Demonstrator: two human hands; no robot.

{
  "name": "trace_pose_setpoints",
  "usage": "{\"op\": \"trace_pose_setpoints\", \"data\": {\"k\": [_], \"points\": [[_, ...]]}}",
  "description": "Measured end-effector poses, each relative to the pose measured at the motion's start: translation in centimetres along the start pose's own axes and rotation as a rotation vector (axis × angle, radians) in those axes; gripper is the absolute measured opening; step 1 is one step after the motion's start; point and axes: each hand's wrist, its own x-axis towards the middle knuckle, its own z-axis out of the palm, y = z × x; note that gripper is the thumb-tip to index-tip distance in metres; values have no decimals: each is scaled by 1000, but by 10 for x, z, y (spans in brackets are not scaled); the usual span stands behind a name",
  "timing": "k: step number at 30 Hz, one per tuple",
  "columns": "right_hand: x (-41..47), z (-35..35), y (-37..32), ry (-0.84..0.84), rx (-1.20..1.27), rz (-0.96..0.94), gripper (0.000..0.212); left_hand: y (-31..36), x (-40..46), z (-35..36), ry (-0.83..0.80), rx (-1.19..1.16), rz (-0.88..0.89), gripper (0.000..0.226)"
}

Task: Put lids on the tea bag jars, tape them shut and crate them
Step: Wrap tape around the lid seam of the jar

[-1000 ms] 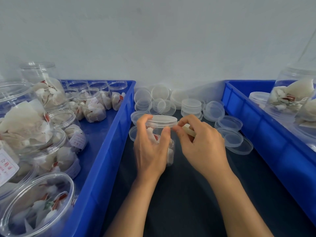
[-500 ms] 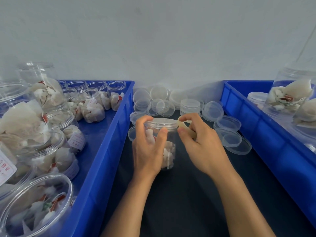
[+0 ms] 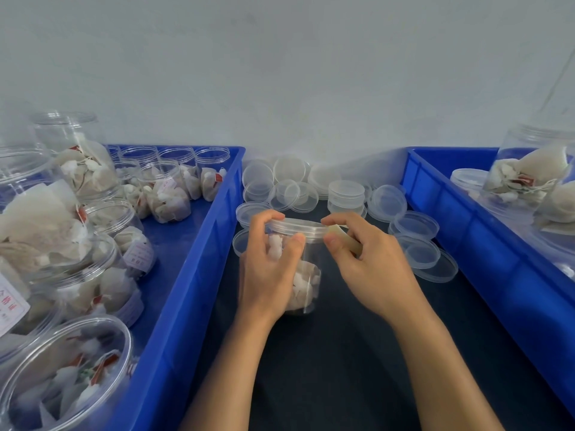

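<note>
Your left hand (image 3: 267, 269) grips the lidded jar (image 3: 303, 275). Your right hand (image 3: 370, 262) pinches tape (image 3: 345, 239) at the lid (image 3: 295, 227) rim. Blue crates (image 3: 199, 244) flank the mat (image 3: 342, 353).

- Left crate (image 3: 186, 275), lower left of frame: solid bright blue, no pattern.
- Right crate (image 3: 466, 231), right side: same solid blue.
- Work surface (image 3: 342, 353), lower centre: plain dark navy, near black.
- Jar (image 3: 306, 275), centre: clear; contents white.
- Lid (image 3: 295, 227) on it: clear, colourless.
- Loose lids (image 3: 345, 194), upper centre: translucent, whitish.
- Tape (image 3: 345, 241), centre: pale yellowish.
- Tea bags (image 3: 40, 225), left: off-white with small red tags.
- Label (image 3: 7, 309), far left edge: white, red print.
- Wall (image 3: 280, 73), upper frame: plain pale grey-white.
</note>
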Motion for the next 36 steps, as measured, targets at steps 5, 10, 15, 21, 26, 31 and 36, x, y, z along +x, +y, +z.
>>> {"op": "trace_pose_setpoints", "data": {"k": [5, 10, 15, 21, 26, 31, 36], "points": [[2, -7, 0, -66, 128, 48, 29, -2, 1, -4, -86, -113, 5, 45], [0, -10, -1, -77, 185, 70, 27, -7, -1, -2, -166, -312, -101, 54], [0, -9, -2, -123, 239, 135, 19, -7, 0, 1, -187, -227, -179, 65], [1, -7, -3, -112, 236, 129, 18, 3, 3, -4, -155, -104, -146, 39], [-1, -4, -4, -153, 196, 108, 29, 11, -6, 13, -29, 15, -186, 40], [-2, -9, 1, -152, 121, 72, 39, 15, -7, 14, -11, 51, -157, 44], [-2, -14, 3, -132, 51, 30, 39, 15, -6, 12, -12, 63, -119, 45]]}}
